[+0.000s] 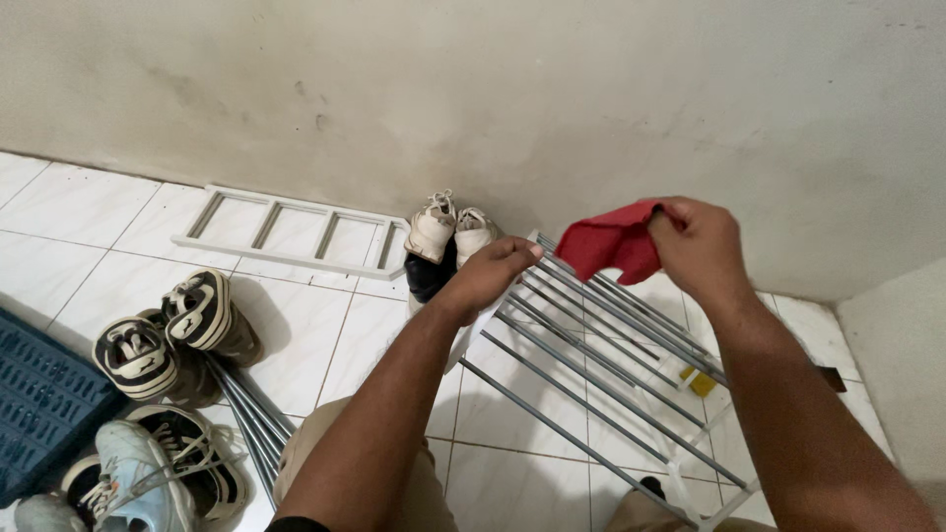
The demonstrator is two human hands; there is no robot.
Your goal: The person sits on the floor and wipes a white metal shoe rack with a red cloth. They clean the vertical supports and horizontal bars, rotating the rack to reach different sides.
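My left hand (490, 275) grips the upper white edge of a rack shelf (591, 374) made of grey metal rods in a white frame, which is tilted up off the floor over my knees. My right hand (698, 245) holds a red cloth (611, 244) pinched at its top, hanging just above the far corner of the shelf's rods. A small yellow piece (701, 381) sits under the rods on the right.
A white ladder-like side frame (296, 234) lies on the tiled floor by the wall. White sneakers (448, 229) stand against the wall. More sneakers (172, 340) and loose grey rods (251, 419) lie at left, beside a dark blue crate (39, 404).
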